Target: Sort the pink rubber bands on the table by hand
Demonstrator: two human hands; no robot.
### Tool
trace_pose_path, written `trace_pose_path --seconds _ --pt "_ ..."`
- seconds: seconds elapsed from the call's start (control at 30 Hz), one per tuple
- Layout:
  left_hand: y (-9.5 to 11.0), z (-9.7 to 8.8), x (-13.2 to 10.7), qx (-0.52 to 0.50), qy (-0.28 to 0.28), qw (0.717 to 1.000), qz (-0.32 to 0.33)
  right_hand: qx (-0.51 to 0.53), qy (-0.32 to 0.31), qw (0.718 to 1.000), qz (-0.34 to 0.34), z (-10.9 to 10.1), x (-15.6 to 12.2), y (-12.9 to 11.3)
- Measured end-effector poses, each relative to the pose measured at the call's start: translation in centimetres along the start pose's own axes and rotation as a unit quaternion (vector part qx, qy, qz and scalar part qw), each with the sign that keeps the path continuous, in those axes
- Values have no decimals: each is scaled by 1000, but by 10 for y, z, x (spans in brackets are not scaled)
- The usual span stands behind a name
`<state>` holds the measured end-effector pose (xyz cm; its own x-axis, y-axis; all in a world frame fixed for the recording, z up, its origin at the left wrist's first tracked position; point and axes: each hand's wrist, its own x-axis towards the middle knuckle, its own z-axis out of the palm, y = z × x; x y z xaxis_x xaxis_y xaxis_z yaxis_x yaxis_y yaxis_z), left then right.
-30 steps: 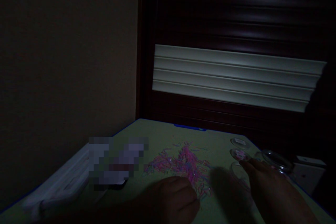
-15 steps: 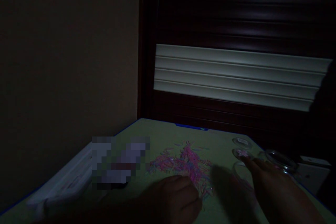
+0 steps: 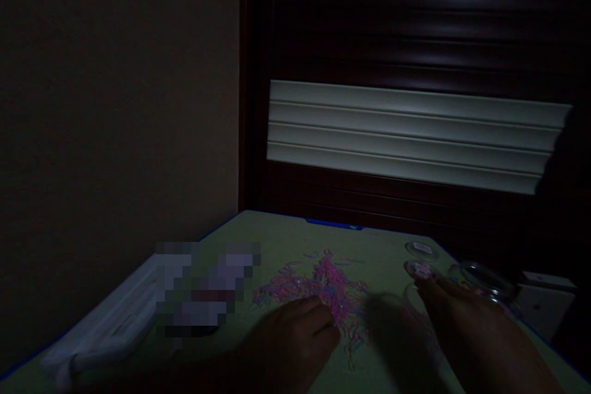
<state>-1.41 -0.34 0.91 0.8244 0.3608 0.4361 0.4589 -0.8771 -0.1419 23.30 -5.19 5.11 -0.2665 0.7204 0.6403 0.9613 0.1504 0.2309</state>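
A loose heap of small loop-shaped pieces [image 3: 330, 286], mostly pink with some blue, lies mid-table; the dim light hides their exact kind. At its near edge is my left hand [image 3: 300, 335], closed with the fingers curled; anything in them is hidden. My right hand [image 3: 475, 326] reaches in from the right, fingers stretched out, their tips by a small clear round dish [image 3: 414, 268] holding something pale pink. I see nothing held in it, though its underside is hidden. Beside that hand stands another clear round container [image 3: 409, 300], partly covered.
A clear round lid or dish with a white label [image 3: 421, 249] lies at the far right, near a larger clear round container [image 3: 489, 280]. On the left are a white tray-like object [image 3: 108, 317] and a blurred-out item [image 3: 207, 289]. The pale table [image 3: 272, 237] has a blue edge; walls stand behind.
My left hand has shifted slightly left and up along the heap's near edge. My right hand stays by the small dish, and the whole view has moved a little.
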Motion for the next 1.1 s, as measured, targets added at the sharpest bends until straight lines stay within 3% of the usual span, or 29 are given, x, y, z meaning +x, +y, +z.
trace_pose_path --seconds 0.13,0.3,0.43,0.63,0.83,1.1 --pt "-2 5 -2 4 11 1000 -15 -43 -44 998 -22 3 0 2" --pt "-4 0 -3 17 3 997 -72 -39 -3 996 -75 5 -4 9" --pt "-4 -3 -3 17 -17 993 -114 13 10 995 -100 2 -1 1" --pt "-5 6 -10 23 -29 995 -94 179 -42 975 -127 5 1 -15" --pt "-5 19 -13 58 -23 995 -77 201 -85 968 -122 7 0 -19" --pt "-3 33 -15 100 30 993 -62 201 -102 968 -113 8 1 -19"
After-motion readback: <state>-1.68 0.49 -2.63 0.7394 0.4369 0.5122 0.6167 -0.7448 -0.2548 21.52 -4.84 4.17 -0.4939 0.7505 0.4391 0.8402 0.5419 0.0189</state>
